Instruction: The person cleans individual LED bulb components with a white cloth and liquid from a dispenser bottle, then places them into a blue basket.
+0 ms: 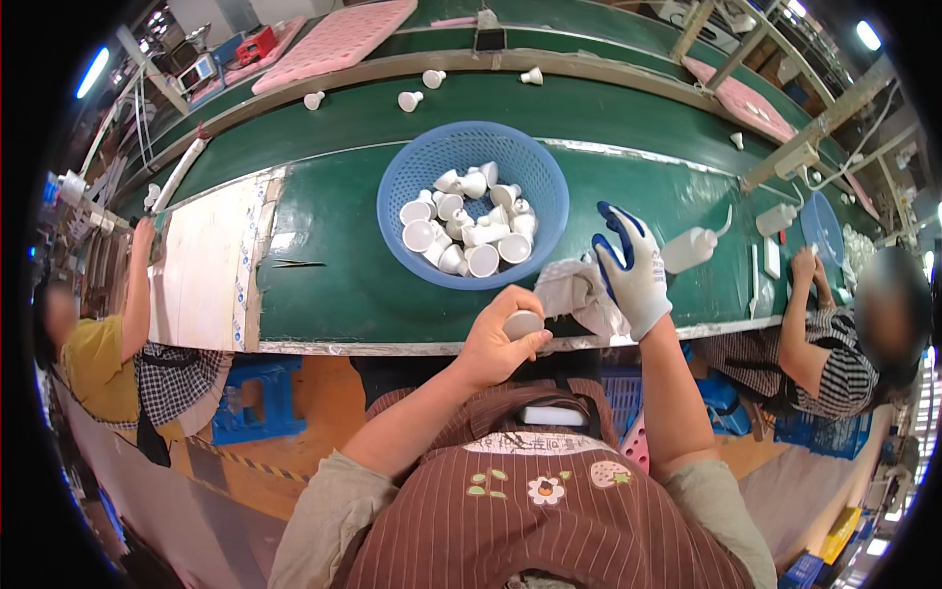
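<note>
My bare left hand (498, 339) is closed around a white light bulb (523, 325), whose pale round face points up, at the table's near edge. My right hand (633, 270) wears a white glove with blue-coated fingers. Its fingers are spread apart with nothing between them, above the table beside a crumpled whitish cloth (579, 294). Just beyond my hands stands a round blue plastic basket (392, 177) with several white bulbs (483, 259) heaped inside, lying at different angles.
Right of my glove lies a white squeeze bottle (690, 250) with a thin spout. Tweezers (297, 263) rest left of the basket. Several bulbs (410, 100) sit on the green conveyor beyond. A co-worker (108, 363) is at the left, another (834, 344) at the right.
</note>
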{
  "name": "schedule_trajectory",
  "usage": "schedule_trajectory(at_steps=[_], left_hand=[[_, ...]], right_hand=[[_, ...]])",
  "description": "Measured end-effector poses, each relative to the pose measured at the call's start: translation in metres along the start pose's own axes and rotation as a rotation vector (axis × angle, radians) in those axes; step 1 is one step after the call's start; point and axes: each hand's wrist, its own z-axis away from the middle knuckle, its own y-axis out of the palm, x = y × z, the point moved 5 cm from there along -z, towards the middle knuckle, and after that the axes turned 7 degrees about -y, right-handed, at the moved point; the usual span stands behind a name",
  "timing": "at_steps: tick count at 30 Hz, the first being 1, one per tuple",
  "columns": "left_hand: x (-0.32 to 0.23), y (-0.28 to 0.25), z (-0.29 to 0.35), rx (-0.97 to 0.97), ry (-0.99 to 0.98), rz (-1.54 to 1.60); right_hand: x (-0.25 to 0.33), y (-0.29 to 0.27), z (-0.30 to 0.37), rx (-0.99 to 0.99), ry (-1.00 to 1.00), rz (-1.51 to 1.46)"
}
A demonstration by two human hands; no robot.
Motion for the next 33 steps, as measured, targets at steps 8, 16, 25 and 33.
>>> schedule_trajectory(at_steps=[8,16,25,33], left_hand=[[0.019,-0.024,0.004,-0.111,-0.460,0.383],[-0.018,-0.032,0.019,-0.069,-0.446,0.744],[-0.001,-0.025,0.010,-0.146,-0.436,0.504],[-0.003,-0.017,-0.001,-0.089,-0.418,0.525]], right_hand=[[0.046,0.030,-0.039,0.149,-0.193,0.129],[-0.004,0.029,0.013,-0.148,0.007,-0.005],[-0.057,0.044,0.063,0.064,0.090,0.196],[-0.100,0.002,0.062,0.154,0.185,-0.086]])
